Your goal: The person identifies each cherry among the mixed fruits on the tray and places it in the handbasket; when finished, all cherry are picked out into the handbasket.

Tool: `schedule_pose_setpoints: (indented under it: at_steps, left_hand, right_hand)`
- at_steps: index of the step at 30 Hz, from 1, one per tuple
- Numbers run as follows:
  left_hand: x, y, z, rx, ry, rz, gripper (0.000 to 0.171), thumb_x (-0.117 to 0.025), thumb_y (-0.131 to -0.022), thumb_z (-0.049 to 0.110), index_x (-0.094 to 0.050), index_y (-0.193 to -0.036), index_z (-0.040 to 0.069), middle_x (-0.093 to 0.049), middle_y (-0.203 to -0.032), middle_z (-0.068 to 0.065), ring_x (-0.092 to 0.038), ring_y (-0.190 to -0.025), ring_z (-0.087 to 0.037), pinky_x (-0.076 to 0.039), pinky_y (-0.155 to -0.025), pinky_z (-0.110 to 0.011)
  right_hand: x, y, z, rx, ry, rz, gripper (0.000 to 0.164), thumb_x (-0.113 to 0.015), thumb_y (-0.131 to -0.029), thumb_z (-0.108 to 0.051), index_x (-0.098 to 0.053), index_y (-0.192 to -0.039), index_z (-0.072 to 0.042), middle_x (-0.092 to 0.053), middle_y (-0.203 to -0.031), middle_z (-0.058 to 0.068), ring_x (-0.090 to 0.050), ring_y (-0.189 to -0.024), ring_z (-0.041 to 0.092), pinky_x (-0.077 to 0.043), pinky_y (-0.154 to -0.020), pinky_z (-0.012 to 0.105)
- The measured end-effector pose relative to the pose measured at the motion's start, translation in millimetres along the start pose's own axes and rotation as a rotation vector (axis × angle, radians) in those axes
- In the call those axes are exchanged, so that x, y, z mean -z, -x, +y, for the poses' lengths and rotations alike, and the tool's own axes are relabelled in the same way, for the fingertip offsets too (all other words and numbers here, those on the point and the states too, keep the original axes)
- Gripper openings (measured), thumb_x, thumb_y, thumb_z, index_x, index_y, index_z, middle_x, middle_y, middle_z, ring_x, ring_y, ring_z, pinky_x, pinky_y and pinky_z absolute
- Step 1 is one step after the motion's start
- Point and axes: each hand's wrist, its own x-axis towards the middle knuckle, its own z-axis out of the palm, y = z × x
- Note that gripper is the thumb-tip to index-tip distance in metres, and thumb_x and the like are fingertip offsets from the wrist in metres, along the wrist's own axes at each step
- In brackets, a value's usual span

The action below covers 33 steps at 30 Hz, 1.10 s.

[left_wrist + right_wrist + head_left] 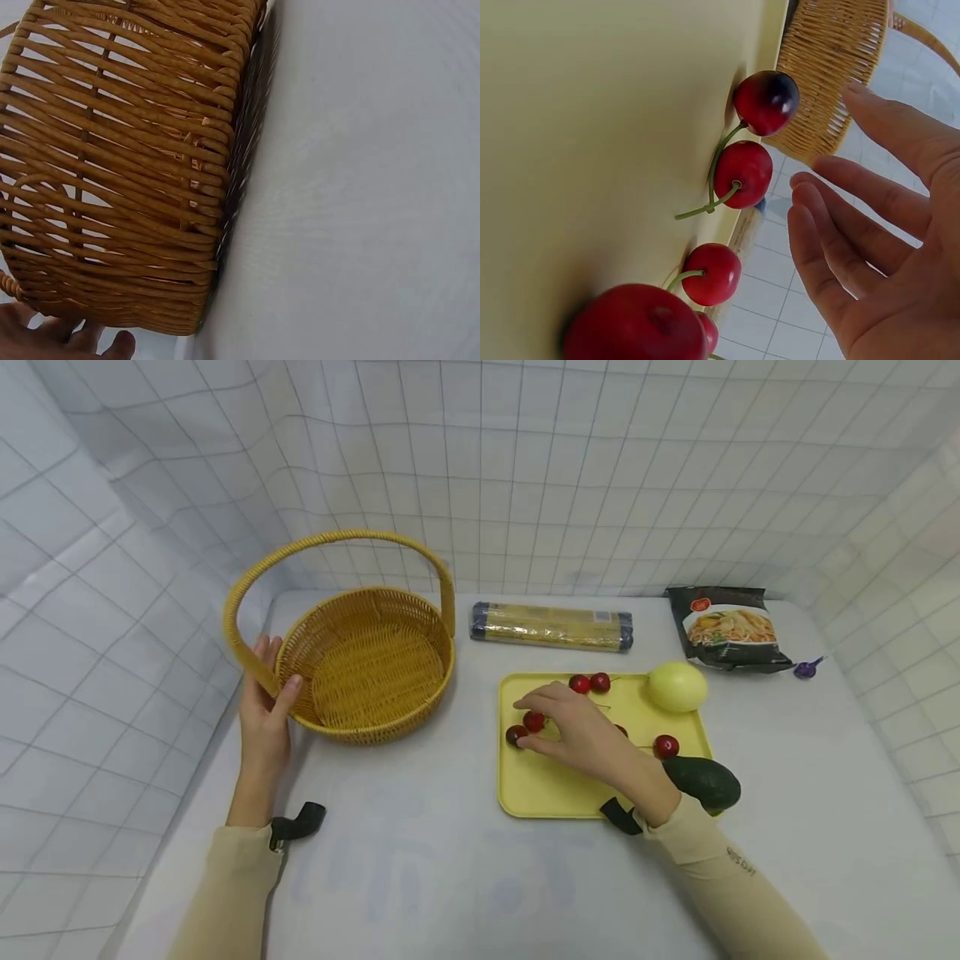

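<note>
My left hand (264, 718) grips the left side of a round wicker basket (390, 727) by the foot of its arched handle, thumb over the rim and fingers outside. In the left wrist view those fingers (90, 339) show beside the woven wall (112, 165). Over the left part of a yellow tray (551, 802) hovers my right hand (581, 735), thumb and fingers apart with nothing between them. Just beyond its fingertips lie a dark-tipped cherry (766, 103) and a red cherry (742, 174), both with green stems. More cherries (600, 682) lie around the tray, some partly hidden by the hand.
A yellow oval fruit (677, 686) sits at the tray's back right corner, a dark green avocado-like fruit (702, 782) at its front right. Behind are a long yellow pack (551, 628), a black noodle packet (726, 628) and a small purple object (807, 669). Tiled-pattern walls enclose the table.
</note>
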Motion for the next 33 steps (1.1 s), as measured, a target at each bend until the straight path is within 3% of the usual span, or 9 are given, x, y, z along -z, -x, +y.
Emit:
schedule_pose_setpoints:
  at_steps: [3, 7, 10, 15, 20, 33]
  left_hand:
    - [0.4, -1.7, -5.7, 0.003, -0.077, 0.007, 0.068, -0.06, -0.102, 0.005, -0.036, -0.165, 0.016, -0.033, -0.172, -0.005, -0.027, -0.159, -0.023, -0.035, -0.116, -0.02]
    - [1.2, -1.8, -14.4, 0.007, -0.136, 0.003, 0.067, -0.061, -0.101, 0.006, -0.039, -0.163, 0.014, -0.029, -0.173, -0.007, -0.025, -0.159, -0.02, -0.027, -0.119, -0.02]
    - [0.9, -1.5, -17.2, 0.008, -0.114, -0.005, 0.067, -0.061, -0.101, 0.006, -0.038, -0.164, 0.015, -0.028, -0.173, -0.006, -0.023, -0.16, -0.02, -0.024, -0.121, -0.023]
    - [-2.0, -0.3, -15.6, 0.022, -0.078, 0.003, 0.067, -0.061, -0.101, 0.01, -0.039, -0.164, 0.019, -0.03, -0.172, 0.003, -0.028, -0.157, -0.023, -0.028, -0.12, -0.026]
    - [-6.0, -0.8, -13.8, 0.012, -0.07, 0.011, 0.066, -0.062, -0.1, 0.009, -0.042, -0.162, 0.019, -0.033, -0.17, 0.003, -0.03, -0.155, -0.024, -0.031, -0.118, -0.024]
    - [-15.9, 3.7, -18.0, -0.001, -0.08, 0.004, 0.064, -0.062, -0.098, 0.003, -0.047, -0.159, 0.016, -0.039, -0.167, 0.001, -0.035, -0.152, -0.024, -0.036, -0.112, -0.022]
  right_hand:
    - [-2.5, 0.1, -0.4, 0.006, 0.009, -0.006, 0.043, -0.085, -0.091, -0.024, -0.073, -0.128, -0.006, -0.072, -0.128, 0.007, -0.063, -0.122, 0.025, -0.053, -0.103, 0.043]
    - [-5.6, -0.3, -1.1, 0.015, 0.023, -0.028, 0.04, -0.085, -0.091, -0.025, -0.075, -0.125, -0.007, -0.073, -0.125, 0.006, -0.064, -0.121, 0.025, -0.053, -0.104, 0.043]
    - [-6.7, -0.3, -2.9, 0.015, 0.021, -0.048, 0.036, -0.085, -0.091, -0.024, -0.076, -0.122, -0.008, -0.075, -0.119, 0.004, -0.066, -0.114, 0.023, -0.054, -0.101, 0.042]
    - [-7.9, -1.5, -7.0, 0.01, -0.001, -0.098, 0.028, -0.083, -0.092, -0.019, -0.077, -0.119, -0.01, -0.074, -0.113, 0.002, -0.066, -0.105, 0.018, -0.055, -0.095, 0.038]
    - [-10.3, -2.2, -10.7, 0.019, -0.004, -0.137, 0.026, -0.082, -0.094, -0.016, -0.078, -0.119, -0.011, -0.074, -0.111, 0.001, -0.066, -0.102, 0.016, -0.056, -0.093, 0.035]
    - [-13.5, -2.4, -12.1, 0.021, 0.073, -0.135, 0.027, -0.082, -0.093, -0.016, -0.077, -0.118, -0.009, -0.075, -0.11, 0.003, -0.067, -0.099, 0.016, -0.058, -0.09, 0.034]
